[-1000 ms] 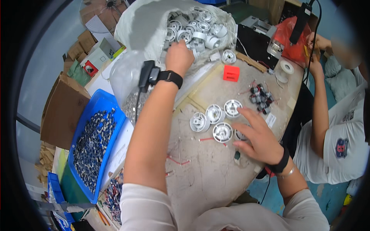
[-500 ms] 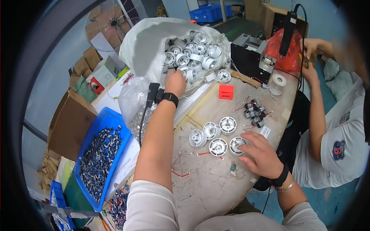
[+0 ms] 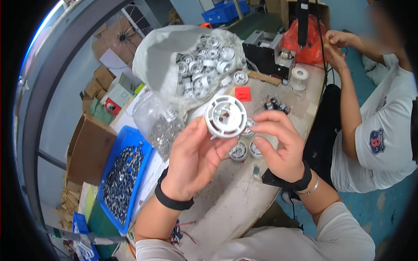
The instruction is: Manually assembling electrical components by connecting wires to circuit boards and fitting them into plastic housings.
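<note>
My left hand [image 3: 191,150] grips a white round plastic housing [image 3: 226,116], raised over the table with its spoked ring face toward me. Thumb and fingers hold it by its lower left rim. Just right of it is my right hand [image 3: 281,148], thumb and fingers apart, with nothing seen between them; whether a fingertip touches the rim I cannot tell. Behind and below the hands, more of these housings [image 3: 238,151] lie on the table, partly hidden. A large white plastic bag [image 3: 152,65] at the back is full of similar white housings [image 3: 204,65].
A red block [image 3: 242,93] and small wired motors [image 3: 277,105] lie beyond my hands. At left stands a blue tray [image 3: 146,152] of small parts, beside a clear bag [image 3: 163,135]. A spool [image 3: 298,78] and a dark machine [image 3: 267,52] stand back right, near a seated co-worker [image 3: 374,126].
My left hand has come back from the white bag with a housing, now in front of me. My right hand has left the housings on the table and risen beside it. The view has shifted.
</note>
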Demonstrator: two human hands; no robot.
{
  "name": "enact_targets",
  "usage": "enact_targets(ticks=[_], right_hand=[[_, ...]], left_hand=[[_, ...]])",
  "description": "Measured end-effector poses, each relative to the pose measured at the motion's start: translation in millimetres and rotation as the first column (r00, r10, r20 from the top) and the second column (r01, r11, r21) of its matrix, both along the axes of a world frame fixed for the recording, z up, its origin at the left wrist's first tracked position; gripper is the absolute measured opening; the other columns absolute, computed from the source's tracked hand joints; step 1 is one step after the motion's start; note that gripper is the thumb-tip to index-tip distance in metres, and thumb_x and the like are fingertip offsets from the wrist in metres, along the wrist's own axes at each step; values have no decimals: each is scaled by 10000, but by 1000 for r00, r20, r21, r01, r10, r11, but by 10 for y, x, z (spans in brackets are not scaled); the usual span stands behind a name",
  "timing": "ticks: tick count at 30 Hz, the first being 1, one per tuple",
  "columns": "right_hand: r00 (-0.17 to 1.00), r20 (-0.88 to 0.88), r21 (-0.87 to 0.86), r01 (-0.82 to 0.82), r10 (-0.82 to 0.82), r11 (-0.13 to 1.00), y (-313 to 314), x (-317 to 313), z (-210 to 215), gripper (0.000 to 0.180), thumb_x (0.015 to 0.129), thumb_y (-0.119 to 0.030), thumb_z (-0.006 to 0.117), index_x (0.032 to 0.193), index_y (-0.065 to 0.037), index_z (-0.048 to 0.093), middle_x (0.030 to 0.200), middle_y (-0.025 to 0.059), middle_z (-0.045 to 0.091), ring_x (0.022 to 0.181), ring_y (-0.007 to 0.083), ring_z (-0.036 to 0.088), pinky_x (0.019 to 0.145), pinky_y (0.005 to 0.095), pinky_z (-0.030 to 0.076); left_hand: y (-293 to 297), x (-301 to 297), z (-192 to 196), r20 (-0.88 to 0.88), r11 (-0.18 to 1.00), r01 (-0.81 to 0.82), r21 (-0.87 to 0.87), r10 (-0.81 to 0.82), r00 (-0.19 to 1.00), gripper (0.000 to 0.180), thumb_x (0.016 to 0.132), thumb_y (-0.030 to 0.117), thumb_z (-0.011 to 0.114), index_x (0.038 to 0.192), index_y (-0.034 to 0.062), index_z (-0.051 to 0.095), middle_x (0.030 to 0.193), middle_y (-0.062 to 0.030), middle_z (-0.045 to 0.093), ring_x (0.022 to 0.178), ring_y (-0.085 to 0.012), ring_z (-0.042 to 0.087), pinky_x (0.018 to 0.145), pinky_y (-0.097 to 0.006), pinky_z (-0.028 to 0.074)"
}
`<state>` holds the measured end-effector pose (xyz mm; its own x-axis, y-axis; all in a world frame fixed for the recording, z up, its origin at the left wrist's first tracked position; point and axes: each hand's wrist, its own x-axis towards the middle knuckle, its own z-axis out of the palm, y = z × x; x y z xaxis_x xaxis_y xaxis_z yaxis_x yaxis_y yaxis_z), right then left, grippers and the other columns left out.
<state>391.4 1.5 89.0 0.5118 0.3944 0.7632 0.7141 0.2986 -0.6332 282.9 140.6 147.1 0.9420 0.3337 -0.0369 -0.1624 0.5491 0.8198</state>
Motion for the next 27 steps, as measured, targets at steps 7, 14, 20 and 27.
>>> enact_targets(ticks=[7, 14, 20, 27], right_hand=[[985, -2, 118, -172, 174, 978, 42, -286, 81, 218, 693, 0, 685, 904, -12, 630, 920, 114, 562, 782, 212, 570, 677, 286, 463], [981, 181, 27, -76, 70, 997, -12, -343, 111, 301, 638, 28, 704, 928, -35, 649, 863, 90, 542, 740, 199, 562, 631, 271, 464], [975, 222, 79, -22, 4, 997, -51, -364, 5, 303, 616, 60, 687, 897, -50, 658, 876, 89, 550, 737, 204, 567, 626, 272, 468], [981, 192, 58, -31, 19, 998, -66, -383, 23, 269, 648, 62, 670, 900, -30, 652, 896, 104, 548, 760, 209, 572, 651, 276, 478]], left_hand=[[-138, -514, -158, 27, 997, -49, 61, 47, 999, 190, 919, 227, 473, 976, 47, 493, 1092, -109, 543, 1001, -197, 553, 870, -363, 480], [-196, -585, -312, -25, 1000, 3, 29, -2, 1000, 291, 871, 239, 556, 1051, 20, 491, 1066, -114, 562, 960, -214, 587, 826, -382, 513], [-262, -598, -319, 46, 996, 87, 4, -87, 995, 163, 904, 183, 517, 931, 23, 538, 1000, -79, 582, 937, -148, 570, 864, -335, 476], [-272, -603, -273, 2, 994, 100, -45, -100, 995, 160, 906, 179, 511, 947, 27, 540, 997, -76, 583, 949, -154, 566, 867, -340, 471]])
